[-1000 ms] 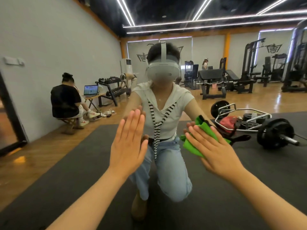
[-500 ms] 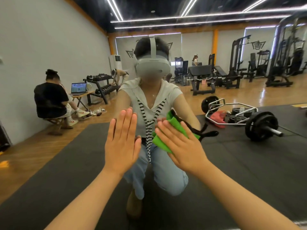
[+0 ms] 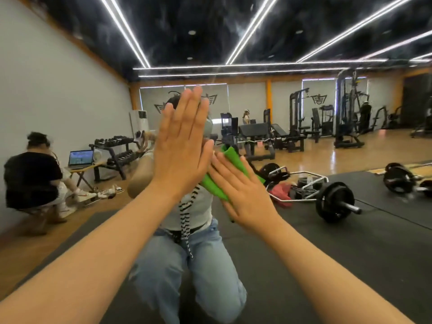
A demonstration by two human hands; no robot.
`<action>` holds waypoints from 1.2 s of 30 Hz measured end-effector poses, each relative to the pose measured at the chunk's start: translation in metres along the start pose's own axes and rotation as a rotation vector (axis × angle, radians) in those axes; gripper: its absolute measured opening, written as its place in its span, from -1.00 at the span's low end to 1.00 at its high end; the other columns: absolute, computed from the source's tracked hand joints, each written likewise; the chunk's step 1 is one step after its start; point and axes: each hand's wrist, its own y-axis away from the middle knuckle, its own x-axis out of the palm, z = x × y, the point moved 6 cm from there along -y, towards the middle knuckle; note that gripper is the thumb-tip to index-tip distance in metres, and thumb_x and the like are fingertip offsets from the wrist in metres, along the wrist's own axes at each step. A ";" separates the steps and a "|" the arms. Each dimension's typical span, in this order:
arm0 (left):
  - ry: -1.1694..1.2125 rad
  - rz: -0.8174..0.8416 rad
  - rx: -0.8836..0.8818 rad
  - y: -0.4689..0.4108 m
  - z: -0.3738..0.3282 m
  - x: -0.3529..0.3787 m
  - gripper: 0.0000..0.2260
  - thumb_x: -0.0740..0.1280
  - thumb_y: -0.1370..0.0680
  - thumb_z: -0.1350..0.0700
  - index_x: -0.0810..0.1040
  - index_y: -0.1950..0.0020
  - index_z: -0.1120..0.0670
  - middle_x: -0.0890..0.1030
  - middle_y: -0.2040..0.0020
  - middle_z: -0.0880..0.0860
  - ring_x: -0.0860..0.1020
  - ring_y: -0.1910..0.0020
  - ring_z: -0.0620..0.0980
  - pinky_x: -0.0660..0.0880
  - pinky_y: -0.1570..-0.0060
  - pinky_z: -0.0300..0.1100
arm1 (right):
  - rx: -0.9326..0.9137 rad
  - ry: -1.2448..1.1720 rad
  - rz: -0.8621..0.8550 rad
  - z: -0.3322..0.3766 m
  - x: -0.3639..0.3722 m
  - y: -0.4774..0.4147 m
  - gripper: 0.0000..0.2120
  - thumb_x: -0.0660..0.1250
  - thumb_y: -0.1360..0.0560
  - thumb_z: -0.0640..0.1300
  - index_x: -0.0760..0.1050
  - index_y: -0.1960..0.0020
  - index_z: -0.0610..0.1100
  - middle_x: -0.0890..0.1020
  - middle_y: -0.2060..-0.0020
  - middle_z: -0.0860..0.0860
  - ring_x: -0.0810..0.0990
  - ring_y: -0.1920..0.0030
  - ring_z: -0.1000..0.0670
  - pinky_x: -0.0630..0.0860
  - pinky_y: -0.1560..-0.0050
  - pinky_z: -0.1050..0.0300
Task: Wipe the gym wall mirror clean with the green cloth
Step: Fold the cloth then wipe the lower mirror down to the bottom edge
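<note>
Higher now, our hands climb the mirror (image 3: 327,242).
Mid-wipe: right hand (image 3: 245,195) flattens green cloth (image 3: 233,160), grip wide; left hand (image 3: 182,146) flat; next, sweep across.

White light strips (image 3: 124,31) cross a black ceiling (image 3: 187,15) at twelve o'clock, above a grey wall (image 3: 58,90) at ten o'clock. At nine o'clock a person (image 3: 30,178) in a black top sits by a laptop (image 3: 80,157) on a small table (image 3: 93,165), a dumbbell rack (image 3: 117,157) just beside it. Weight machines (image 3: 346,108) stand on the wooden floor (image 3: 339,157) at two o'clock, and a barbell (image 3: 334,202) lies on the dark mat (image 3: 362,253) at three o'clock.
</note>
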 end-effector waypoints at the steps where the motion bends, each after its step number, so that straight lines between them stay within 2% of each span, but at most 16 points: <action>1: -0.023 0.021 0.011 -0.006 0.000 0.006 -0.37 0.15 -0.64 0.03 0.02 -0.64 0.23 0.01 -0.64 0.21 -0.03 -0.62 0.13 -0.20 -0.58 0.01 | -0.038 0.024 0.022 -0.013 -0.005 0.008 -0.44 0.14 -0.58 -0.11 0.19 -0.56 -0.18 0.22 -0.55 -0.10 0.14 -0.58 -0.07 0.00 -0.58 -0.14; 4: -0.091 0.060 0.014 -0.009 0.001 0.020 -0.36 0.09 -0.65 -0.05 -0.01 -0.64 0.21 -0.01 -0.65 0.17 -0.04 -0.63 0.09 -0.16 -0.59 0.02 | 0.100 0.045 -0.019 -0.069 -0.026 0.027 -0.42 0.12 -0.60 -0.13 0.09 -0.59 -0.15 0.19 -0.57 -0.08 0.11 -0.59 -0.05 0.12 -0.53 -0.25; 7: -0.090 0.040 -0.001 -0.006 0.000 0.023 -0.34 0.08 -0.64 -0.11 -0.01 -0.65 0.18 -0.01 -0.66 0.14 -0.04 -0.64 0.08 -0.14 -0.59 0.03 | 0.475 -0.074 -0.226 -0.111 -0.047 0.009 -0.45 0.04 -0.63 -0.12 0.07 -0.60 -0.11 0.15 -0.59 -0.05 0.02 -0.61 0.02 0.08 -0.54 -0.29; 9: -0.084 0.024 0.002 -0.005 0.000 0.023 -0.34 0.09 -0.64 -0.10 0.00 -0.65 0.18 -0.01 -0.66 0.13 -0.03 -0.64 0.08 -0.13 -0.60 0.04 | 0.681 -0.138 -0.362 -0.104 -0.047 -0.022 -0.45 0.00 -0.62 -0.07 0.06 -0.60 -0.09 0.10 -0.60 -0.02 -0.02 -0.61 0.04 0.00 -0.58 -0.23; 11: -0.082 0.013 0.008 -0.004 0.000 0.022 -0.34 0.10 -0.64 -0.09 0.02 -0.65 0.19 0.00 -0.65 0.13 -0.02 -0.64 0.08 -0.12 -0.60 0.04 | 0.598 -0.100 -0.343 -0.072 -0.037 -0.054 -0.44 0.02 -0.61 -0.07 0.11 -0.60 -0.14 0.13 -0.60 -0.07 0.01 -0.61 -0.01 -0.04 -0.59 -0.18; 13: -0.074 0.013 0.009 -0.003 0.000 0.021 -0.35 0.11 -0.64 -0.08 0.03 -0.64 0.20 0.01 -0.65 0.14 -0.02 -0.63 0.07 -0.11 -0.60 0.04 | 0.302 -0.021 -0.217 -0.046 -0.022 -0.064 -0.46 0.07 -0.62 -0.09 0.20 -0.58 -0.21 0.21 -0.58 -0.13 0.11 -0.59 -0.09 -0.02 -0.59 -0.18; 16: -0.066 0.018 0.002 -0.003 0.000 0.022 -0.35 0.10 -0.64 -0.09 0.02 -0.64 0.20 0.00 -0.65 0.14 -0.03 -0.64 0.07 -0.10 -0.60 0.05 | -0.066 0.105 -0.032 -0.072 -0.031 -0.042 -0.46 0.12 -0.62 -0.09 0.18 -0.57 -0.18 0.23 -0.56 -0.14 0.14 -0.58 -0.10 0.06 -0.57 -0.20; 17: -0.067 0.018 -0.001 -0.003 0.000 0.022 -0.34 0.10 -0.64 -0.09 0.02 -0.65 0.20 0.00 -0.66 0.14 -0.03 -0.64 0.08 -0.10 -0.60 0.05 | -0.088 0.138 -0.006 -0.090 -0.038 -0.035 -0.45 0.12 -0.61 -0.09 0.15 -0.58 -0.16 0.21 -0.56 -0.12 0.11 -0.59 -0.06 0.05 -0.57 -0.17; 19: -0.073 0.013 -0.005 -0.003 -0.001 0.022 -0.33 0.11 -0.64 -0.09 0.01 -0.65 0.19 0.01 -0.66 0.13 -0.03 -0.64 0.08 -0.09 -0.59 0.06 | 0.040 0.108 -0.043 -0.128 -0.059 -0.033 -0.45 0.09 -0.62 -0.11 0.09 -0.59 -0.13 0.17 -0.57 -0.09 0.02 -0.60 0.04 -0.01 -0.59 -0.09; 23: -0.067 0.013 -0.010 -0.003 0.000 0.022 -0.34 0.12 -0.63 -0.09 0.03 -0.65 0.18 0.03 -0.65 0.13 -0.01 -0.63 0.08 -0.10 -0.60 0.03 | 0.673 -0.142 -0.385 -0.145 -0.073 -0.070 -0.45 0.05 -0.63 -0.12 0.08 -0.61 -0.13 0.11 -0.60 -0.04 -0.05 -0.60 0.07 -0.11 -0.61 -0.03; 24: -0.061 0.015 -0.011 -0.002 -0.001 0.022 -0.34 0.11 -0.63 -0.09 0.03 -0.65 0.18 0.03 -0.65 0.13 0.00 -0.63 0.08 -0.11 -0.60 0.03 | 0.682 -0.148 -0.400 -0.131 -0.070 -0.082 -0.44 0.04 -0.63 -0.11 0.08 -0.61 -0.15 0.11 -0.60 -0.05 -0.03 -0.61 0.03 -0.11 -0.61 -0.06; 27: -0.057 0.021 0.001 -0.004 -0.004 0.021 -0.36 0.04 -0.65 -0.11 0.02 -0.65 0.19 0.02 -0.66 0.13 -0.01 -0.63 0.08 -0.08 -0.59 0.06 | 0.235 -0.023 -0.180 -0.096 -0.053 -0.085 -0.47 0.07 -0.64 -0.10 0.18 -0.57 -0.22 0.18 -0.57 -0.12 0.09 -0.59 -0.09 -0.01 -0.59 -0.16; 29: -0.059 0.001 -0.001 -0.004 -0.001 0.019 -0.36 0.03 -0.65 -0.11 0.03 -0.64 0.19 0.02 -0.65 0.13 0.00 -0.63 0.08 -0.08 -0.59 0.06 | 0.086 0.046 -0.075 -0.122 -0.062 -0.065 -0.49 0.09 -0.65 -0.10 0.17 -0.58 -0.17 0.21 -0.57 -0.12 0.09 -0.59 -0.04 -0.02 -0.60 -0.08; 31: -0.050 -0.033 0.012 -0.006 -0.002 0.015 -0.36 0.07 -0.63 -0.09 0.04 -0.64 0.19 0.06 -0.64 0.16 0.04 -0.62 0.12 -0.05 -0.58 0.08 | 0.258 0.021 -0.111 -0.172 -0.081 -0.045 -0.49 0.06 -0.65 -0.11 0.08 -0.59 -0.07 0.16 -0.59 -0.05 0.00 -0.59 0.11 -0.09 -0.60 0.09; 34: -0.007 -0.090 0.181 -0.025 -0.037 0.014 -0.34 0.14 -0.58 -0.04 0.06 -0.61 0.22 0.13 -0.60 0.19 0.11 -0.59 0.15 0.00 -0.56 0.10 | 0.724 -0.109 -0.365 -0.222 -0.102 -0.032 -0.47 0.06 -0.67 -0.14 0.01 -0.61 -0.04 0.08 -0.61 0.00 -0.06 -0.60 0.12 -0.05 -0.61 -0.08; 36: 0.000 -0.115 0.268 -0.049 -0.073 0.022 -0.36 0.11 -0.59 -0.03 0.09 -0.61 0.23 0.17 -0.60 0.20 0.14 -0.58 0.13 -0.02 -0.57 0.05 | 0.888 -0.165 -0.473 -0.216 -0.102 -0.049 -0.46 0.10 -0.68 -0.16 0.02 -0.61 -0.11 0.07 -0.61 -0.02 -0.06 -0.61 0.04 -0.07 -0.60 -0.13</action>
